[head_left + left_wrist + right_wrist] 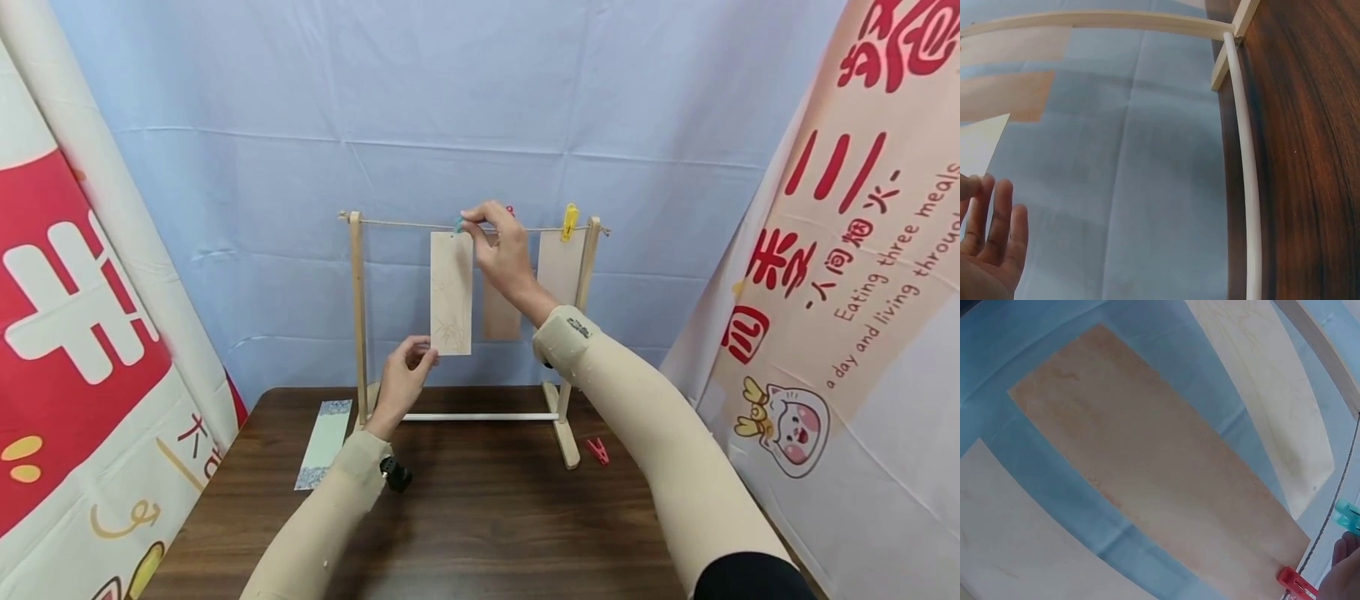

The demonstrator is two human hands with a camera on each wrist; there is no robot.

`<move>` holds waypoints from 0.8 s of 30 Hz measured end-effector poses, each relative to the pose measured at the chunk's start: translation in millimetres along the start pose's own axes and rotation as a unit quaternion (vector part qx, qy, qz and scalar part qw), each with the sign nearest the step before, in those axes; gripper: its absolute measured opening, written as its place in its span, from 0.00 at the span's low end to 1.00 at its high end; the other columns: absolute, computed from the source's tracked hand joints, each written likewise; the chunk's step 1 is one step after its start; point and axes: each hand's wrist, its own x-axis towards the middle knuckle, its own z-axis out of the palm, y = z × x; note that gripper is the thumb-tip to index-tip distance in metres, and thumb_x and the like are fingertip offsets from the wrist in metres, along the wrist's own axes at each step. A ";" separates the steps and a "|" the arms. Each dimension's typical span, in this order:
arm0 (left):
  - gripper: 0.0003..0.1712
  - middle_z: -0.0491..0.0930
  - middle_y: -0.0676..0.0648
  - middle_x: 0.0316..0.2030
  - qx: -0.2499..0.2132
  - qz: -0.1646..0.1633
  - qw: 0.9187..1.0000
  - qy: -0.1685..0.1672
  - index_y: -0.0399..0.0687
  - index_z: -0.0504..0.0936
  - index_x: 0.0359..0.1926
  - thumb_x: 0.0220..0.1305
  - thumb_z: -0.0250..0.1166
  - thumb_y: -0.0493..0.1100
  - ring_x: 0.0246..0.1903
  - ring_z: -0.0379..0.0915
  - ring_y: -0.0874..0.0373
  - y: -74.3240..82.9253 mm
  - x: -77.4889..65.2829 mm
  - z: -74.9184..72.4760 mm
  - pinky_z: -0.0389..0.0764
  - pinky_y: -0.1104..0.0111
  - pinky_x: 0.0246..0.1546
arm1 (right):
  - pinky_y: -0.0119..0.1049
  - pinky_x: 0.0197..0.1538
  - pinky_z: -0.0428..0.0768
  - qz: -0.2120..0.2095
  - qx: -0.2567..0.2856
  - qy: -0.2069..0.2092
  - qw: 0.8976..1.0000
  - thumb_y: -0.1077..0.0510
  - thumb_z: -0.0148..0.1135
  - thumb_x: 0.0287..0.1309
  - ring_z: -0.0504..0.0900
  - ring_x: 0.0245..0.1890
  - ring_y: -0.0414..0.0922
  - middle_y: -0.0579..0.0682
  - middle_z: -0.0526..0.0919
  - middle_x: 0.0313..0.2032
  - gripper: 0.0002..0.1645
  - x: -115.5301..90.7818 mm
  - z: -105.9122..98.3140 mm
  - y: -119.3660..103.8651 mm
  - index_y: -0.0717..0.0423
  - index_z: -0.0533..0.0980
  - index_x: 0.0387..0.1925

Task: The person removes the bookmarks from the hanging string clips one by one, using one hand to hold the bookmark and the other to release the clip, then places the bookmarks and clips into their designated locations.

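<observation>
A cream paper bookmark [451, 292] with a faint plant drawing and a small hole hangs upright, its top edge close under the cord [405, 223]. My right hand [504, 250] pinches a teal clothespin [1349, 515] at the cord, beside the bookmark's top edge. Lower down, my left hand [403, 375] pinches the bookmark's bottom left corner between thumb and forefinger; its other fingers [1000, 215] extend loosely. Behind my right hand hangs a tan bookmark [1160, 462] under a red clothespin [1296, 582]. A pale bookmark [558, 262] hangs at the right from a yellow clothespin [570, 222].
The cord runs between two posts of a wooden stand [357, 317], which has a white crossbar [480, 417] near its base. On the dark wood table [480, 517], a green bookmark with blue patterned ends [324, 444] lies left and a pink-red clothespin [597, 451] right.
</observation>
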 end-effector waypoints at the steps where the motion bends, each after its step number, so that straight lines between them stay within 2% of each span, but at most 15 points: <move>1: 0.12 0.89 0.34 0.44 -0.001 -0.001 1.000 -0.001 0.40 0.85 0.58 0.77 0.68 0.38 0.42 0.88 0.42 -0.1 -0.5 -0.1 0.86 0.63 0.45 | 0.43 0.52 0.87 -0.004 0.003 0.003 1.000 0.65 0.66 0.73 0.86 0.51 0.54 0.60 0.86 0.46 0.08 -0.3 0.1 0.1 0.69 0.83 0.47; 6: 0.12 0.89 0.33 0.44 -0.004 -0.006 1.000 0.002 0.40 0.85 0.57 0.77 0.68 0.37 0.42 0.88 0.44 -2.1 -2.2 -0.7 0.84 0.69 0.43 | 0.42 0.56 0.85 -0.025 0.009 0.016 1.000 0.67 0.67 0.72 0.86 0.50 0.56 0.61 0.86 0.47 0.08 -1.1 1.0 1.0 0.69 0.83 0.47; 10: 0.12 0.88 0.30 0.43 -0.015 -0.007 1.000 0.011 0.38 0.85 0.56 0.77 0.67 0.36 0.42 0.88 0.40 -1.6 -3.7 -0.5 0.79 0.75 0.39 | 0.40 0.60 0.83 -0.043 0.006 0.022 0.999 0.68 0.67 0.71 0.86 0.50 0.56 0.62 0.86 0.46 0.08 -1.5 0.0 -0.2 0.70 0.82 0.48; 13: 0.11 0.87 0.26 0.42 -0.023 -0.003 1.000 0.021 0.32 0.84 0.55 0.76 0.66 0.31 0.42 0.87 0.33 15.7 -10.5 -0.8 0.77 0.78 0.38 | 0.40 0.59 0.83 -0.050 0.011 0.025 0.998 0.68 0.67 0.71 0.87 0.50 0.57 0.62 0.86 0.46 0.08 -3.2 -0.7 -0.6 0.69 0.82 0.48; 17: 0.11 0.86 0.24 0.42 -0.015 -0.002 0.999 0.031 0.25 0.82 0.55 0.74 0.64 0.26 0.42 0.85 0.29 38.6 -19.7 -2.5 0.77 0.79 0.38 | 0.40 0.59 0.84 -0.050 0.019 0.027 0.998 0.68 0.67 0.71 0.87 0.50 0.56 0.61 0.86 0.47 0.08 -7.6 -1.2 -1.4 0.68 0.82 0.49; 21: 0.11 0.86 0.25 0.42 -0.015 -0.011 0.999 0.032 0.26 0.82 0.55 0.75 0.64 0.26 0.43 0.85 0.29 38.0 -21.3 -3.3 0.75 0.80 0.38 | 0.42 0.59 0.84 -0.052 0.023 0.035 0.998 0.69 0.69 0.69 0.88 0.50 0.56 0.61 0.87 0.47 0.09 -12.7 -1.2 -1.3 0.68 0.83 0.49; 24: 0.12 0.86 0.24 0.42 -0.023 -0.016 0.999 0.033 0.26 0.82 0.55 0.75 0.64 0.27 0.43 0.85 0.28 28.3 -20.3 -3.4 0.74 0.81 0.37 | 0.44 0.58 0.84 -0.058 0.024 0.042 0.997 0.72 0.71 0.66 0.88 0.49 0.57 0.62 0.88 0.47 0.10 -15.7 0.4 -0.8 0.69 0.83 0.48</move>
